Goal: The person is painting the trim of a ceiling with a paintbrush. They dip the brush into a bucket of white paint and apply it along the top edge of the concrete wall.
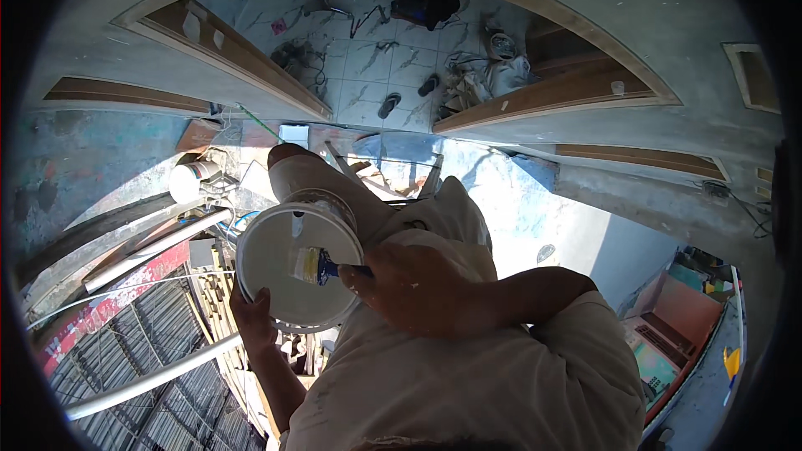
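Observation:
A white paint bucket [341, 207] is tilted toward me in front of my body, near my knee. Pale grey-white paint [284, 296] shows inside it. My left hand [254, 317] grips the bucket's lower left side, thumb at the rim and the other fingers mostly hidden. In my right hand [409, 284] is the blue handle of a paintbrush [317, 267], with my fingers closed round it. The brush's pale bristles point left over the bucket's opening, at or just above the paint; I cannot tell which.
Ahead, a wood-framed doorway [251, 63] opens onto a tiled floor [368, 63] with a pair of slippers [390, 104] and piled items. Another white bucket [185, 184] stands at left. Lower left are a pale pipe [159, 380], wood strips [219, 309] and a corrugated roof [150, 367].

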Action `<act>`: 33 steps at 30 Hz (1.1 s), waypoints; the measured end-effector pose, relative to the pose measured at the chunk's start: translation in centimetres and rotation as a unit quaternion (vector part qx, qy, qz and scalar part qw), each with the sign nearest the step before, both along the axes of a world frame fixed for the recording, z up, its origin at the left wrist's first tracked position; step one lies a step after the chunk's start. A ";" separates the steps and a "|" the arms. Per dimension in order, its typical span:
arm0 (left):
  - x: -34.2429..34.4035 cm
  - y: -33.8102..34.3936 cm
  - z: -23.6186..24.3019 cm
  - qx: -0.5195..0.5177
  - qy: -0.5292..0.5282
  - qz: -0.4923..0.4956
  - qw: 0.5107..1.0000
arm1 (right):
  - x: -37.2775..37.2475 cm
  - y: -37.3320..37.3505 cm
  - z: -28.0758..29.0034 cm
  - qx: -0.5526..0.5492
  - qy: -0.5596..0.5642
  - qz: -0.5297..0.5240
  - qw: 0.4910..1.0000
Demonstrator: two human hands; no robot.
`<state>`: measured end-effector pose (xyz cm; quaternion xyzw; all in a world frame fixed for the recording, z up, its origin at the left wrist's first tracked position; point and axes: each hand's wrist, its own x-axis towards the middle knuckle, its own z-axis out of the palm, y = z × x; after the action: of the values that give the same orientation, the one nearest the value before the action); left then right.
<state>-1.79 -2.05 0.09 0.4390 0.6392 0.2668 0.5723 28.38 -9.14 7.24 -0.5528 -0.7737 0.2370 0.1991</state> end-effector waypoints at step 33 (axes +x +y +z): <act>0.8 0.6 -1.0 0.154 -0.004 -0.083 0.985 | -4.3 5.8 -2.0 0.013 -0.192 0.189 0.963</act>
<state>-1.02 -1.48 -0.95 0.5720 0.5497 0.3151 0.5208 24.06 -3.36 5.25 -0.4291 -0.8908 0.1495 0.0058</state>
